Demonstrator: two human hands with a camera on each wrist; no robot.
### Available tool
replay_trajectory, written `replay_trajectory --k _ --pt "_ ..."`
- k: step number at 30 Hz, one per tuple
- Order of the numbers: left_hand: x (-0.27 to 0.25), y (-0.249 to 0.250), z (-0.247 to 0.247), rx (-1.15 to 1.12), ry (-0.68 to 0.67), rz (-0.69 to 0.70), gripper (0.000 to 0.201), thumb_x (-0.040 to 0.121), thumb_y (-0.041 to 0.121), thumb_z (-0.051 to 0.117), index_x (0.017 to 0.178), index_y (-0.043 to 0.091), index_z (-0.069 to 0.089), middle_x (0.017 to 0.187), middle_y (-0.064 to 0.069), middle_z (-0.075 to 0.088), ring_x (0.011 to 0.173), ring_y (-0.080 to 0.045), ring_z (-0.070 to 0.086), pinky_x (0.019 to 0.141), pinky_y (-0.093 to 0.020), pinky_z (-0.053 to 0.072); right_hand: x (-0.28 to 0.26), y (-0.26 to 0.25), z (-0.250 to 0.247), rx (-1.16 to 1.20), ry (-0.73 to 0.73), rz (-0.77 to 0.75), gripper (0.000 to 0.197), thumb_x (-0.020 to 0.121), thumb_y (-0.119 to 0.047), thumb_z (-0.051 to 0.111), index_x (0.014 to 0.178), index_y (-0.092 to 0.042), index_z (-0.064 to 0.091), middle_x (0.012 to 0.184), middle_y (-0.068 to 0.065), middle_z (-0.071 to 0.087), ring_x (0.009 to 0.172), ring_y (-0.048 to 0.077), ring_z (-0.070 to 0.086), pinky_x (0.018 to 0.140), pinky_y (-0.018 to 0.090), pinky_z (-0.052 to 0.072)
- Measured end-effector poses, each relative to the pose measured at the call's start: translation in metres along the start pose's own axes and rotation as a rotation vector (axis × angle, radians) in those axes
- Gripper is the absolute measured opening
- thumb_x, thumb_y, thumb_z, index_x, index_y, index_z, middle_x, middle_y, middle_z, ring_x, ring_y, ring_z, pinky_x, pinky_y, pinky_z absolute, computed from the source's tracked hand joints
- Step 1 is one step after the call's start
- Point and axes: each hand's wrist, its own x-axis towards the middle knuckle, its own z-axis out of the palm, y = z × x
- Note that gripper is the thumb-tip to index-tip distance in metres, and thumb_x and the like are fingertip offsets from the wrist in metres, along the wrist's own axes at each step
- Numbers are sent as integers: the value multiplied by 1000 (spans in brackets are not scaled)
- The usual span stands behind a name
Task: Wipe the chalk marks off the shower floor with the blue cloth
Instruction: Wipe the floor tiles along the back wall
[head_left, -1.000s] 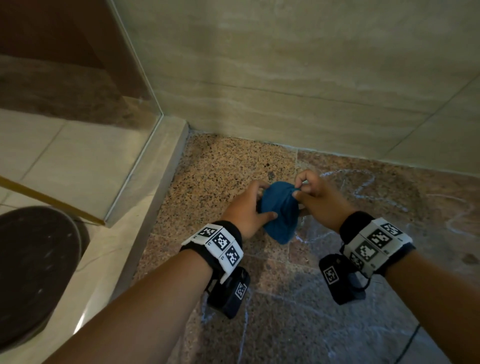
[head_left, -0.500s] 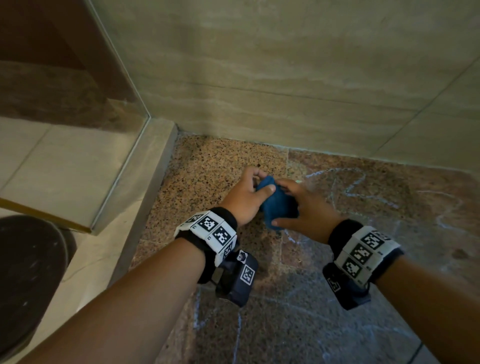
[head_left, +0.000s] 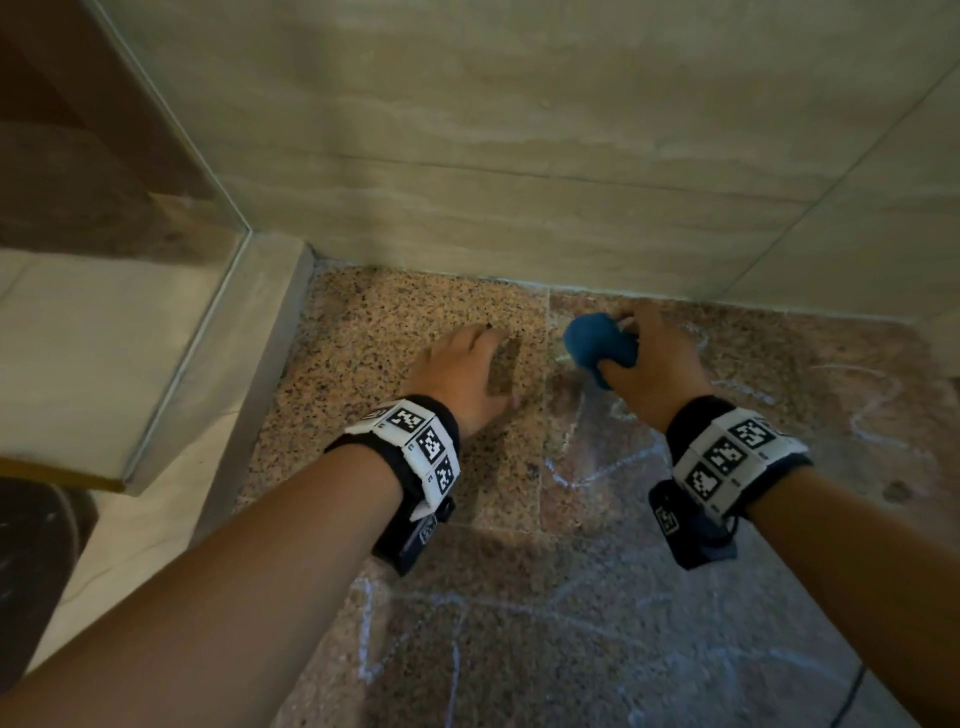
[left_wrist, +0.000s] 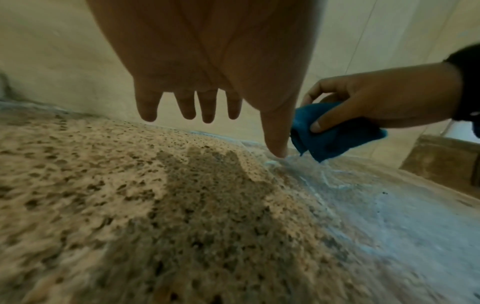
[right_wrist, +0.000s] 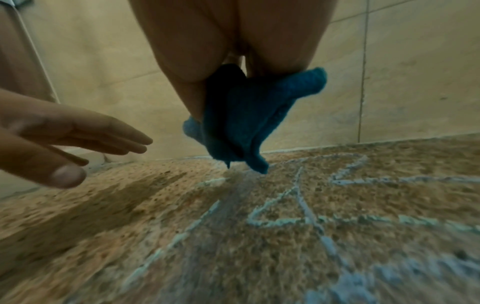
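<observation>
While right hand (head_left: 655, 358) clamps bunched blue cloth (head_left: 597, 349) just above chalk marks (right_wrist: 298, 197) on shower floor (head_left: 395, 332) near wall, left hand (head_left: 462, 371) hovers beside, fingers straight, holding nothing.

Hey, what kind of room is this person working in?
Most likely a shower stall in a bathroom: a glass panel stands on a raised curb, with beige wall tiles and a speckled stone floor scribbled with chalk.
</observation>
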Motion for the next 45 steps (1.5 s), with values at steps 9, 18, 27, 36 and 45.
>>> replay_trajectory --k 9,18,27,36,45 --pt "15 -9 14 183 -252 -28 128 70 62 74 151 29 -19 158 -1 -28 147 -24 -19 117 -51 -2 -5 2 33 -270 -347 -249 34 88 -16 59 122 -19 56 127 5 53 117 25 49 95 28 36" --pt "18 -11 22 230 -332 -57 133 66 66 74 152 23 -19 158 -1 -28 147 -22 -18 118 -53 -2 13 -2 44 -329 -383 -299 34 92 -17 54 125 -20 47 140 2 41 123 26 39 100 35 34" --pt "18 -11 19 231 -330 -58 134 65 64 76 152 25 -17 158 0 -26 147 -20 -18 118 -53 -1 76 7 28 -317 -83 8 41 91 -5 49 131 -13 51 132 16 52 113 34 53 96 37 42" --pt "21 -12 20 229 -354 -62 135 64 64 77 152 24 -18 157 0 -29 146 -21 -20 117 -54 -2 90 -5 50 -510 -227 -316 34 95 -14 49 128 -9 54 128 14 51 112 31 51 98 35 41" --pt "20 -11 18 206 -358 -63 135 64 62 78 151 25 -18 157 1 -29 146 -21 -20 117 -54 -4 96 -34 67 -570 -200 -342 47 92 -5 44 138 -7 40 139 13 36 121 37 34 104 44 35"
